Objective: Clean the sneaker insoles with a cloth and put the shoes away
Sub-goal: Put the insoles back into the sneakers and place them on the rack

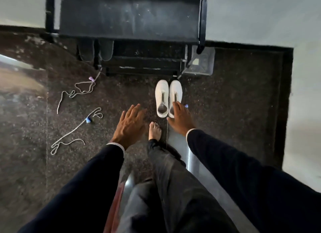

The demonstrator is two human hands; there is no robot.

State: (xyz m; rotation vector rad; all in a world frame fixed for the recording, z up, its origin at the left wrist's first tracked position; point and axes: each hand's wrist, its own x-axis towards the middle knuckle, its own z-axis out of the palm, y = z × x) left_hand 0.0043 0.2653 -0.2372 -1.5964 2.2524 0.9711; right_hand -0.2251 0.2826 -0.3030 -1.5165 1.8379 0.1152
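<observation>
**Sneakers standing at the rack, stowing not yet done**

The black shoe rack (pixel 132 15) is filling the top of the view, against a pale wall; a dark pair of shoes (pixel 95 50) is sitting on its lower shelf, left end. A clear plastic box (pixel 201 62) is lying just beside the rack's right foot.

The pair of white sneakers (pixel 168 98) is standing side by side on the speckled floor (pixel 234 102), just in front of the rack's right end, toes toward it, tongues open and laceless. Insole condition cannot be told from here; no cloth is showing. Judging by this, cleaning is likely over and the lift onto the rack is what is left.

The left hand (pixel 130 125) is hovering well in front of the rack, left of the sneakers, fingers spread and straight, holding nothing. The right hand (pixel 180 120) is reaching over the heel of the right-hand sneaker, fingers extended; whether it is touching or gripping, cannot tell. A bare foot (pixel 155 130) is planted between the hands.

Two loose laces (pixel 76 93) are lying left of the rack's front, still to be dealt with.
</observation>
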